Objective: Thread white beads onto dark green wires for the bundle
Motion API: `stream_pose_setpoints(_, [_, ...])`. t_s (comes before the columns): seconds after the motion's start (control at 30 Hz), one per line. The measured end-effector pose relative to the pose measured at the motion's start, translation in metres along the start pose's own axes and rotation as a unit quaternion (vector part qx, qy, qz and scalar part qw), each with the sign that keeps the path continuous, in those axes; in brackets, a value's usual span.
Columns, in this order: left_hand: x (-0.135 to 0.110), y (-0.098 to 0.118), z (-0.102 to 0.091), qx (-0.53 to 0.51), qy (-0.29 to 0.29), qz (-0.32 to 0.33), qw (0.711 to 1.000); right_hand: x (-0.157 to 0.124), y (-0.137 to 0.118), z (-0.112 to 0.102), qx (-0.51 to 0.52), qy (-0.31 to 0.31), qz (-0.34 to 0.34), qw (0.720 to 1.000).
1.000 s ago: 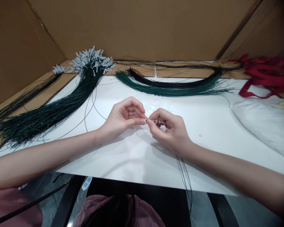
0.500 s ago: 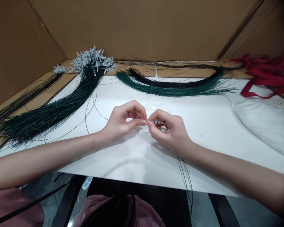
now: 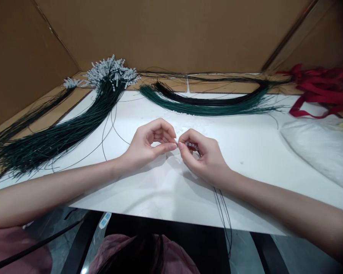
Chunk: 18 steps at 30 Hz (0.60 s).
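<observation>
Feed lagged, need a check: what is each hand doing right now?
Left hand: fingers pinched shut; what they pinch cannot be told.
Right hand: closed on thin dark cord with small white beads.

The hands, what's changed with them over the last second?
Little has changed. The left hand and right hand drifted slightly up the white table, fingertips still pinched together on the beaded cord, of which fewer beads show. The green cord bundles and red ribbons stayed put.
</observation>
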<state>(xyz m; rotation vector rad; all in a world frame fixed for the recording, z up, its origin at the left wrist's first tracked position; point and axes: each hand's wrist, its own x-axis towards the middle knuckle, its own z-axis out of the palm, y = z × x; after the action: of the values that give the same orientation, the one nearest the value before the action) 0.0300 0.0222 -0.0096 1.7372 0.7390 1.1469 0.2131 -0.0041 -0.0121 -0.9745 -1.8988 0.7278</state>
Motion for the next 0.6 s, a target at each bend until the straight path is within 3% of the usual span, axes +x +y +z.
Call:
stream_pose_setpoints(0.37, [-0.0022,0.0004,-0.0008,-0.051,-0.02,-0.02,0.998,-0.0006,0.0006,0.0009,0.012,0.009,-0.002,1.0])
stream_pose_setpoints(0.6, [-0.0017,0.001,-0.0012,-0.005,-0.019,0.014,1.0,0.0004,0.0003,0.0005,0.025,0.01,0.02,0.999])
